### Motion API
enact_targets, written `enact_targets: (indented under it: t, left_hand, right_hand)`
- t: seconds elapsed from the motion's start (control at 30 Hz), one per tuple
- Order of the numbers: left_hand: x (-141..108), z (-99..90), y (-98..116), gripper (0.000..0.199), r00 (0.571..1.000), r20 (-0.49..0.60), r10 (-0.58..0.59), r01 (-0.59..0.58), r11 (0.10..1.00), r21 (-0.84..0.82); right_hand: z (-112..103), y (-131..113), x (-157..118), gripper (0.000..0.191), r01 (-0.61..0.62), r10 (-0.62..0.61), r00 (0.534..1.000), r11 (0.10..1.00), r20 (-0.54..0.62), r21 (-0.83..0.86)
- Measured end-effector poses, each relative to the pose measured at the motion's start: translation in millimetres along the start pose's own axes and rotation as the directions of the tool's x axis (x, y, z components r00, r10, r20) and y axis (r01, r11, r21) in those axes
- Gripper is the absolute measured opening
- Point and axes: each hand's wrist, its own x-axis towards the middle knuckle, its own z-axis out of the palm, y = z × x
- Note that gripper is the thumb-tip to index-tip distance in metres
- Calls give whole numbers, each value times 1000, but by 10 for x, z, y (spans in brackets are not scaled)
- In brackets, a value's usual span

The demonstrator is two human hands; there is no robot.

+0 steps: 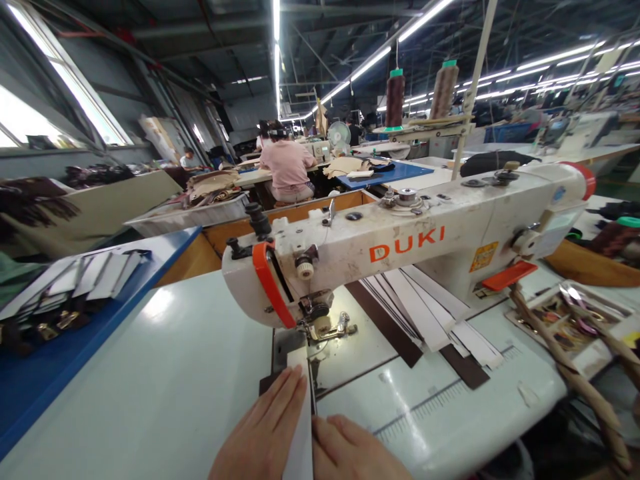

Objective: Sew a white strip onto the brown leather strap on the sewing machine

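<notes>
A long white strip with a dark edge (300,440) runs lengthwise under the needle area of a white sewing machine (420,233). My left hand (265,427) lies on the strip, its fingers straight, close together and pointing at the presser foot (313,333). On the strip's right edge, my right hand (355,453) is closed with curled fingers, gripping it near the bottom of the view. A dark piece (269,383) pokes out left of my left fingertips. A brass edge guide (340,328) stands right of the needle area.
White and dark strips (415,307) lie under the machine arm. A compartment tray (575,320) with small tools is at the right. More strips with buckles (65,293) rest on a blue board (115,313) at the left. A person in pink (287,167) sits further off.
</notes>
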Motion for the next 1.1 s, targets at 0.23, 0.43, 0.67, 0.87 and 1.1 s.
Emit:
enact_targets:
  t: [0.23,0.43,0.67,0.87,1.1]
  left_hand:
    - [30,-18,11,44,1000,-6,-14,14,1000,-13]
    - [-7,-14,14,45,1000,18,-14,14,1000,-8]
    - [105,-48,13,41,999,-33,-5,5,1000,10]
    - [94,-36,45,41,999,-34,-36,36,999,0]
    - [59,-8,70,42,999,-19,-43,43,999,-18]
  right_hand:
    - [36,-12,-41,25,4,-10,997,997,82,77]
    - [27,-17,-53,27,-5,-1,996,998,90,70]
    - [43,0,-108,22,16,-16,999,1000,48,-4]
    - [52,-1,-131,22,28,-28,1000,999,13,-21]
    - [37,8,-156,21,50,-50,999,998,17,-34]
